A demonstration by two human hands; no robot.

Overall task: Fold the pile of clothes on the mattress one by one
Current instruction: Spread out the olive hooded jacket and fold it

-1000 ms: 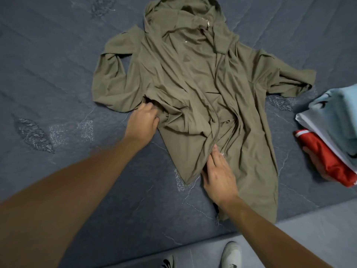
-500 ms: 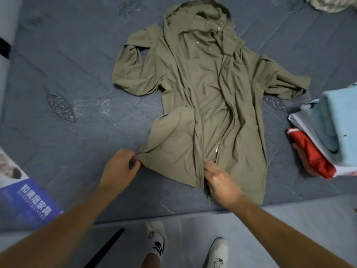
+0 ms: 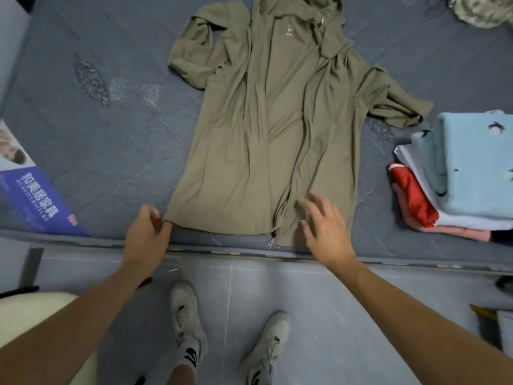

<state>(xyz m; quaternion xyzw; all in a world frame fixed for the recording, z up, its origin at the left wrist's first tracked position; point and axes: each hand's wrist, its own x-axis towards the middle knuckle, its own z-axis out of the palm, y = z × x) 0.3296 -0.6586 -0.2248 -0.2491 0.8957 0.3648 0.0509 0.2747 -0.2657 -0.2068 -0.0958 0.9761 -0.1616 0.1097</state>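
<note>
Olive hooded jacket [image 3: 266, 140] lies spread front-up on the grey mattress [image 3: 91, 140], hood toward the far side, hem along the near edge, zip pull just past the hem. Left sleeve is bunched up beside the shoulder; right sleeve lies crumpled out to the side.

The left hand [image 3: 145, 234] pinches the hem's left corner between thumb and curled fingers. The right hand [image 3: 324, 226] hovers over or lightly rests on the lower right front panel, fingers straight and spread — holding nothing.

To the right, near the crumpled sleeve, sits a stack of folded clothes [image 3: 458, 173] — pale blue on top, white, red and pink below. A camouflage-patterned garment [image 3: 483, 9] shows at the far right corner. A blue printed label [image 3: 36, 198] lies at the mattress's left edge. Two pale sneakers [image 3: 188, 320] stand on the grey tiled floor [image 3: 319, 315] below.
</note>
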